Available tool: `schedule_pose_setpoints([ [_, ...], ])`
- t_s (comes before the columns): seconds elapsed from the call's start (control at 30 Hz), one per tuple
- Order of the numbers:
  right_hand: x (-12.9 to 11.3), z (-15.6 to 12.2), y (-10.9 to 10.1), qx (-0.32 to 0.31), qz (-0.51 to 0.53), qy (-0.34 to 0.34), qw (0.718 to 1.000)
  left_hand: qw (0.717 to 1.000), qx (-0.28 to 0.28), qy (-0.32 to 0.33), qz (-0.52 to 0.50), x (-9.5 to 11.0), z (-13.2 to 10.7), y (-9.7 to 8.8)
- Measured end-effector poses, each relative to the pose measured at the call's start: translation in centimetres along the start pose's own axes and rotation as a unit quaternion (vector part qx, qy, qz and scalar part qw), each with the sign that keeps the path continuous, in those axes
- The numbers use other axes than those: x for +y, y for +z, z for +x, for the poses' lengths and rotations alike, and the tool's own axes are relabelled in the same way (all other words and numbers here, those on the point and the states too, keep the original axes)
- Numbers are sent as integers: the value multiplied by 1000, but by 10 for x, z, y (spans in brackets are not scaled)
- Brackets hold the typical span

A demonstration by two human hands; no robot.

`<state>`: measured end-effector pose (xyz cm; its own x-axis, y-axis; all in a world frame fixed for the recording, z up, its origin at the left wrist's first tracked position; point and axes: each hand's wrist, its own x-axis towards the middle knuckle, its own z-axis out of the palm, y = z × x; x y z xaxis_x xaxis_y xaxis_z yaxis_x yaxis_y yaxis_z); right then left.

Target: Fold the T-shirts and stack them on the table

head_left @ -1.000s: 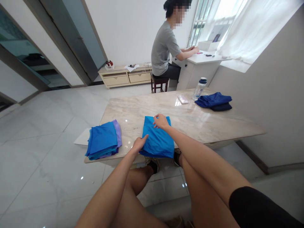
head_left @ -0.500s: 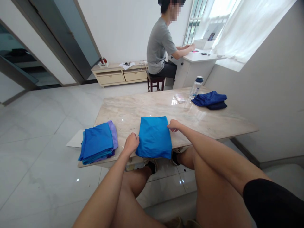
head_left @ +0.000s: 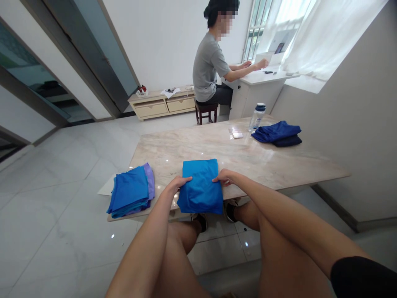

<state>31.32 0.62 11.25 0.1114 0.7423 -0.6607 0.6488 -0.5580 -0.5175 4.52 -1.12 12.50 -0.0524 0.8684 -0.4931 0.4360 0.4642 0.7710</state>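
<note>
A bright blue folded cloth (head_left: 201, 192) lies at the table's near edge, its lower part reaching over the edge. My left hand (head_left: 179, 182) grips its left side, thumb on top and the other fingers hidden beneath. On the opposite side my right hand (head_left: 223, 176) pinches the cloth the same way, thumb over the top. To the left sits a stack of folded cloths (head_left: 130, 190), blue on top with purple showing at its right side.
The marble-look table (head_left: 173, 145) bears a clear water bottle (head_left: 257, 118) and dark blue cloths (head_left: 277, 133) at the far right. Beyond it a person (head_left: 207, 68) sits on a stool (head_left: 206, 112) at a white desk (head_left: 260, 91). A low cabinet (head_left: 151, 109) stands by the wall.
Both hands have moved inward over the cloth's sides, and the thumbs now press on its top. The cloth looks slightly bunched between them. The camera view has shifted a little.
</note>
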Motion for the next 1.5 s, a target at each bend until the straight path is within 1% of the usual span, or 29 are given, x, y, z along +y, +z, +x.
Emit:
schedule_pose_setpoints([
  [0.07,0,-1,-17,-8,5,-23,1000,1000,-2,0,-5,7,-6,-7],
  [0.13,0,-3,-39,-3,7,-65,998,1000,3,7,-14,15,-12,-13],
  [0.2,1,-8,-62,13,19,-132,991,999,20,35,-36,23,-19,-19],
  [0.27,3,-15,-82,42,39,-214,975,993,47,82,-72,32,-26,-23],
  [0.33,4,-26,-96,81,61,-280,954,981,84,144,-100,41,-34,-25],
  [0.43,4,-46,-108,154,95,-353,918,960,141,217,-107,56,-45,-25],
  [0.5,4,-59,-112,208,117,-403,884,943,188,254,-104,64,-53,-24],
  [0.57,5,-71,-116,249,133,-455,845,920,234,297,-103,72,-61,-22],
  [0.6,7,-76,-117,257,141,-476,829,909,245,320,-107,75,-65,-21],
  [0.63,8,-79,-118,257,151,-490,819,902,244,338,-114,77,-69,-20],
  [0.67,10,-80,-119,253,163,-496,815,899,234,348,-124,78,-72,-19],
  [0.7,12,-81,-120,247,175,-493,816,901,218,350,-134,78,-74,-17],
  [0.77,16,-76,-118,242,188,-469,828,909,196,336,-149,76,-73,-14],
  [0.83,18,-64,-113,247,177,-433,849,918,198,311,-147,69,-64,-10],
  [0.9,20,-48,-106,244,142,-386,878,932,195,275,-131,60,-48,-5],
  [0.93,22,-38,-102,239,117,-356,896,946,185,239,-119,54,-38,-2],
  [1.0,26,-20,-94,224,48,-286,930,973,156,144,-90,40,-20,4],
  [1.03,29,-12,-90,217,4,-251,943,982,142,96,-76,33,-13,6],
  [1.1,36,0,-84,194,-98,-193,957,990,127,25,-49,18,-2,10],
  [1.17,41,5,-79,160,-179,-167,956,993,114,-7,-26,5,5,13],
  [1.27,44,4,-71,99,-229,-182,951,997,72,-28,-2,-7,10,21],
  [1.37,42,-3,-62,44,-251,-202,946,999,31,-31,12,-7,13,33],
  [1.43,41,-9,-58,5,-280,-210,937,999,19,-37,19,-3,12,42],
  [1.5,39,-14,-57,-27,-321,-218,921,999,16,-47,22,3,8,49],
])
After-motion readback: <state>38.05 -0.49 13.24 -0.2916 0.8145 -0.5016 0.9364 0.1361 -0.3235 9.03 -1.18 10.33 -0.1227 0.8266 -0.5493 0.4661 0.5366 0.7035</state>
